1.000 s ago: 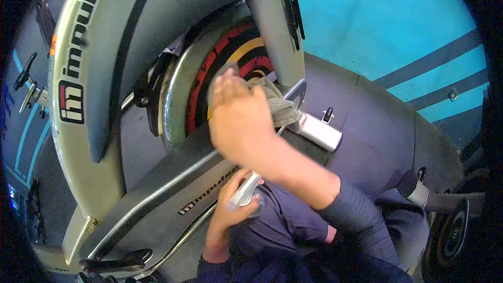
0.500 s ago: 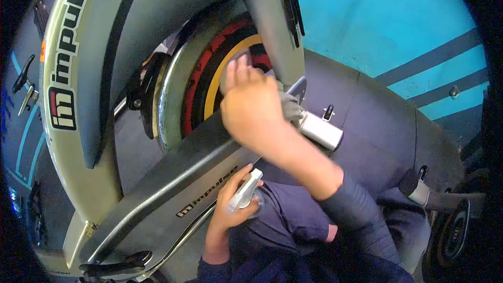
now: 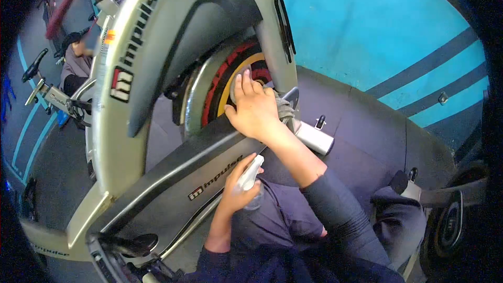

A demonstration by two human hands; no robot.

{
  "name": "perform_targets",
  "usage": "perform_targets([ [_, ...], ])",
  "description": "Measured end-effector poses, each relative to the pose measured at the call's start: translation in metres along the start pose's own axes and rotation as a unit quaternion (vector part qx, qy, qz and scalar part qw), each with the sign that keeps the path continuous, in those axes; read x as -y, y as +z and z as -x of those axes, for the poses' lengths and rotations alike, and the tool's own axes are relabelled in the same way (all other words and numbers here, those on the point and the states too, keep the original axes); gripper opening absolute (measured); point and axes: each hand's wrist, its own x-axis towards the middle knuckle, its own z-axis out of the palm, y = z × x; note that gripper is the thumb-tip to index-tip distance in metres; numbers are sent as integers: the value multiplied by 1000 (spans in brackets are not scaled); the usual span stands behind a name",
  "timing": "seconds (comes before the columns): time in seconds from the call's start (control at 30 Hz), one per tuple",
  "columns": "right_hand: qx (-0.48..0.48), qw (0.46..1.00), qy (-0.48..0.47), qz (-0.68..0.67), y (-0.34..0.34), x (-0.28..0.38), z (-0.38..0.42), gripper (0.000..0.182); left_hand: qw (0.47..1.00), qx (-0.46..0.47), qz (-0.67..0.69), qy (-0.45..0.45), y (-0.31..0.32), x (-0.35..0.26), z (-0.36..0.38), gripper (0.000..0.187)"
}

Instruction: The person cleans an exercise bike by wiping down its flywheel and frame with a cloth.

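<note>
My left hand (image 3: 238, 191) is wrapped around a spray bottle (image 3: 254, 170) with a white trigger head and a clear body, close to my knee. My right hand (image 3: 257, 107) presses a grey cloth (image 3: 284, 109) against the front part of an exercise bike. Its fingers lie stretched over the cloth, beside the bike's flywheel (image 3: 209, 97), which has red, black and yellow rings. Part of the cloth is hidden under the palm. Below both hands runs the bike's dark and silver lower frame (image 3: 209, 178), lettered "impulse".
A curved, pale bike frame (image 3: 123, 99) rises at the left. A white stabiliser foot (image 3: 314, 137) rests on the dark floor (image 3: 361, 126). Behind are a blue wall (image 3: 367, 21) and, at far left, another bike (image 3: 55, 94) and a person (image 3: 76, 63). A pedal (image 3: 139, 243) is at lower left.
My view has shifted, so the bike frame sits farther right and a person shows at the left. My right hand has flattened over the cloth; my left still grips the spray bottle.
</note>
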Motion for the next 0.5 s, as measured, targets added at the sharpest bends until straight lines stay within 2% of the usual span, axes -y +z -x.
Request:
perform_targets([
  [0.1, 49, 999, 17, 3, -2, 0, -2, 77, 998, 17, 25, 52, 0, 6, -3, 63],
  [0.2, 50, 999, 16, 2, -1, -1, -2, 77, 997, 7, 34, 65, 2, 10, -5, 61],
  [0.37, 129, 990, 47, -3, -14, 3, -4, 77, 995, -16, 30, 89, 5, 2, -7, 59],
  [0.47, 151, 987, 55, -14, -16, 2, -4, 76, 996, -30, 32, 74, 4, -4, -2, 58],
  [0.5, 146, 988, 52, -8, -14, 1, -4, 76, 998, -30, 42, 41, 5, -6, 1, 58],
])
